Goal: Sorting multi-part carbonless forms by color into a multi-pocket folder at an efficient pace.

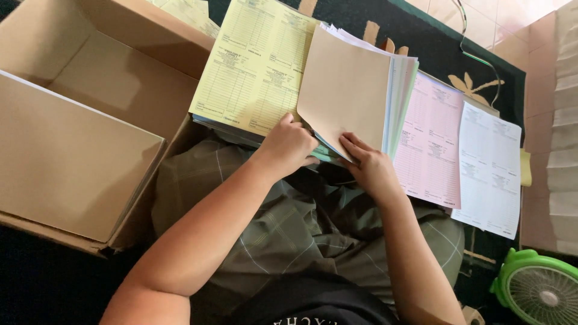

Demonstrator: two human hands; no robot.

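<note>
My left hand point(289, 147) curled, pinching the bottom edge of a thin paper stack point(355, 90) with a tan card cover; right hand point(370, 165) flat-fingered against it. Stack on my lap, beside yellow forms point(253, 66).

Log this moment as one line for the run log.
left hand: gripping lower edge of paper stack | right hand: fingers on stack's brown backing | yellow forms left | pink forms right
</note>
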